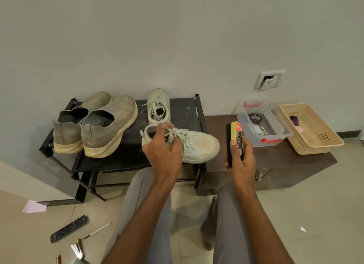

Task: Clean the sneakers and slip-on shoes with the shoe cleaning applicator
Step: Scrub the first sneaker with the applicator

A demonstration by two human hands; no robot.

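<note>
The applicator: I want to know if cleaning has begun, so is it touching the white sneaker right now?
No, the right hand holds the applicator upright, apart from the white sneaker the left hand grips.

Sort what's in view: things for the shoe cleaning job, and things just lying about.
For the job: near white sneaker, far white sneaker, grey slip-on shoes, applicator.

Lying about: remote control, pen, beige basket, clear box, paper scrap.
</note>
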